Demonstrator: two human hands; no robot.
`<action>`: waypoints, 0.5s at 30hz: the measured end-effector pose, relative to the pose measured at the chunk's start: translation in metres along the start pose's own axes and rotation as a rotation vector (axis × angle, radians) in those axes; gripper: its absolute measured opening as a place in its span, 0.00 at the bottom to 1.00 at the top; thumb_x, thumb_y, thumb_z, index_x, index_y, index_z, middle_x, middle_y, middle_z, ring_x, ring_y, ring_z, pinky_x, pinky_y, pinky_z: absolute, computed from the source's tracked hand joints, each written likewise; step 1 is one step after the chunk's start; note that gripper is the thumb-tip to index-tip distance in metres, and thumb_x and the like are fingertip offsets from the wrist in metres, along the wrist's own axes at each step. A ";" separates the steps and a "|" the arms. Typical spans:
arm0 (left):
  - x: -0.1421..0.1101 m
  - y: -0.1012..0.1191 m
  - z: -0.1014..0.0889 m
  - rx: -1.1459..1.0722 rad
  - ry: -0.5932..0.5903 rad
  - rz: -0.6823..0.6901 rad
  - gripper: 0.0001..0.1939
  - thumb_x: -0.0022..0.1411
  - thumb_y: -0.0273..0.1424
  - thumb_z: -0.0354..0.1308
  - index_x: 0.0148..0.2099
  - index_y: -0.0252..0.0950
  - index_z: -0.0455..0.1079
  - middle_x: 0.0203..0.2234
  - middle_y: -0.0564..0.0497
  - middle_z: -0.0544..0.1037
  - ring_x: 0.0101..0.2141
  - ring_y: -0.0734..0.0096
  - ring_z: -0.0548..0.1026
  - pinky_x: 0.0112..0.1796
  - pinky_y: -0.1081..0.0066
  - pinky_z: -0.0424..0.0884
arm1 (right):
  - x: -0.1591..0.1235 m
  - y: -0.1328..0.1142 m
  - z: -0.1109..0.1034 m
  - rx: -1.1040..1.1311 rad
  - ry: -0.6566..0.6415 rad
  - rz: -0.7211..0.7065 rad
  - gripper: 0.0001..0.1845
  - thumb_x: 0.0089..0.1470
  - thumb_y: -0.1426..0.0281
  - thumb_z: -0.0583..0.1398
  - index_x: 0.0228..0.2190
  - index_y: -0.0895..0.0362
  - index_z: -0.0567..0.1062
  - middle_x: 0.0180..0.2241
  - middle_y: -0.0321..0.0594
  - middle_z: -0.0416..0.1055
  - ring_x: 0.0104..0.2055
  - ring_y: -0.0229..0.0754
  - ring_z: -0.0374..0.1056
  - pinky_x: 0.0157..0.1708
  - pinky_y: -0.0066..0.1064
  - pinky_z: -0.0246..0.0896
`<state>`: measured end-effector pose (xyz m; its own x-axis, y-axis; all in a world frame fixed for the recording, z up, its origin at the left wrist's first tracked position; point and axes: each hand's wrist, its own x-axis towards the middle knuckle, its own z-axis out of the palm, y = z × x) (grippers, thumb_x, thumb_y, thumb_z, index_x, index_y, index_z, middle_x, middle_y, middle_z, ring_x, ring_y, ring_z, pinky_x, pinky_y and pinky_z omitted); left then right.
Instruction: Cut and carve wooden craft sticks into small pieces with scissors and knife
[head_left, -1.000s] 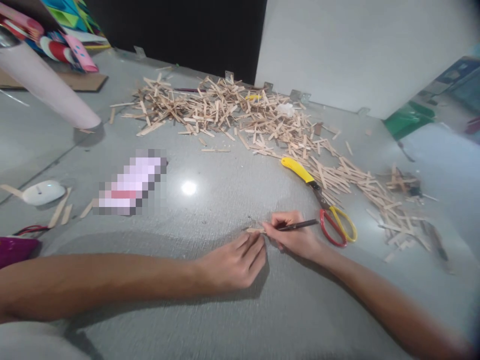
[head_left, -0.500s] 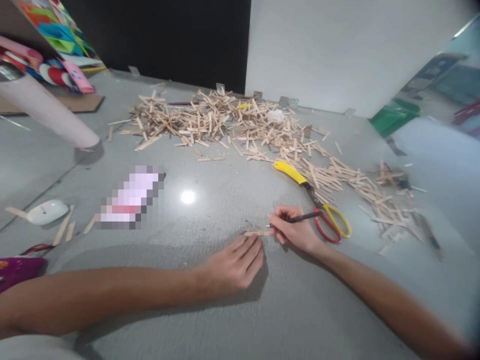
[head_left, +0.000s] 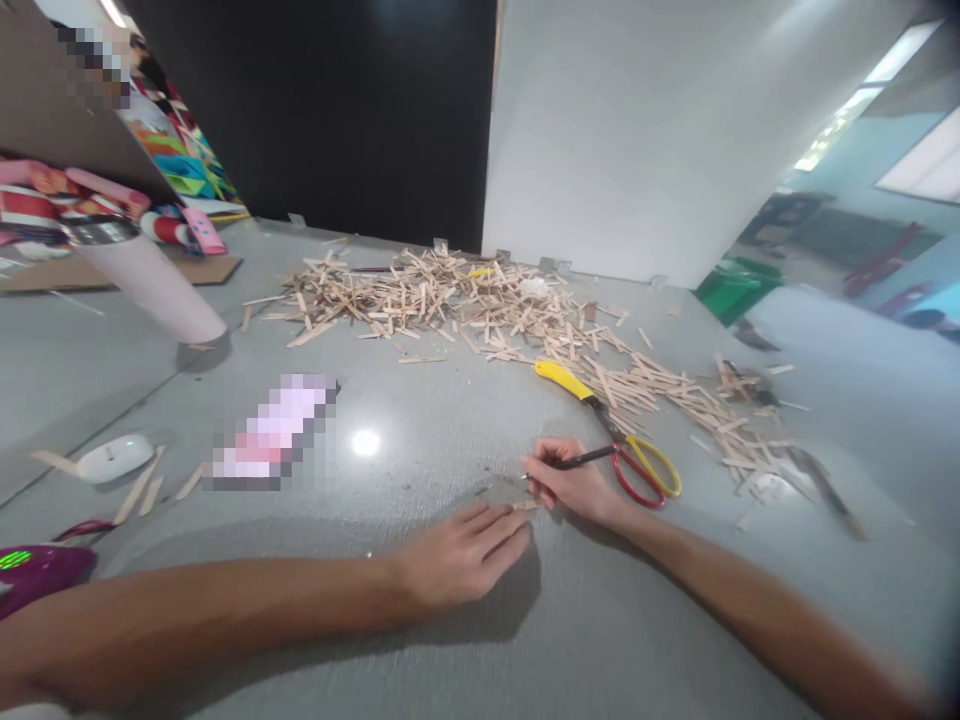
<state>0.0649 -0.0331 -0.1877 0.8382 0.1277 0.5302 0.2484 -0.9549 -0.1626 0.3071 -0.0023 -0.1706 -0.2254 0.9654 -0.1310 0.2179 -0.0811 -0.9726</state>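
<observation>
My left hand (head_left: 472,555) lies low over the grey tabletop, its fingertips on a small wooden craft stick (head_left: 527,505). Those fingers hide much of the stick. In my right hand (head_left: 574,485) is a dark pen (head_left: 589,457), pinched between thumb and fingers. The pen's tip points left, just above the stick. Right beside that hand lie scissors (head_left: 651,468) with red and yellow handle loops and a yellow cover on the blades.
A pile of craft sticks (head_left: 420,295) spreads across the back and right. At left are a pink tumbler (head_left: 161,290), a blurred-out phone-like item (head_left: 277,425), a white computer mouse (head_left: 115,459) and a purple device (head_left: 45,575). Black and white panels (head_left: 600,130) stand behind.
The view has tilted upward. My left fingers now cover more of the stick, so less of it shows. The pen remains in my right hand near it.
</observation>
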 end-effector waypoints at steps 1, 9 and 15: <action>0.000 0.000 -0.001 -0.023 -0.013 -0.010 0.15 0.76 0.19 0.52 0.58 0.30 0.76 0.55 0.38 0.84 0.54 0.61 0.83 0.57 0.62 0.79 | 0.001 0.001 0.000 -0.004 -0.003 -0.001 0.27 0.58 0.50 0.69 0.22 0.53 0.66 0.19 0.33 0.74 0.14 0.32 0.62 0.16 0.25 0.54; 0.004 -0.016 -0.001 0.179 -0.257 -0.302 0.17 0.70 0.16 0.55 0.56 0.29 0.76 0.48 0.39 0.83 0.48 0.53 0.81 0.50 0.58 0.78 | -0.001 0.002 0.002 -0.020 0.011 -0.038 0.26 0.60 0.50 0.68 0.22 0.52 0.67 0.17 0.30 0.70 0.15 0.33 0.61 0.17 0.26 0.55; 0.008 -0.030 0.003 0.123 -0.426 -0.353 0.11 0.67 0.15 0.59 0.42 0.33 0.78 0.41 0.44 0.83 0.46 0.55 0.81 0.49 0.61 0.78 | 0.000 0.003 0.005 -0.025 0.028 -0.049 0.27 0.59 0.48 0.67 0.22 0.52 0.67 0.18 0.31 0.70 0.15 0.33 0.60 0.16 0.26 0.54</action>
<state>0.0658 -0.0025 -0.1806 0.8096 0.5549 0.1912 0.5825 -0.7997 -0.1455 0.3028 -0.0035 -0.1742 -0.2100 0.9746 -0.0777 0.2312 -0.0277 -0.9725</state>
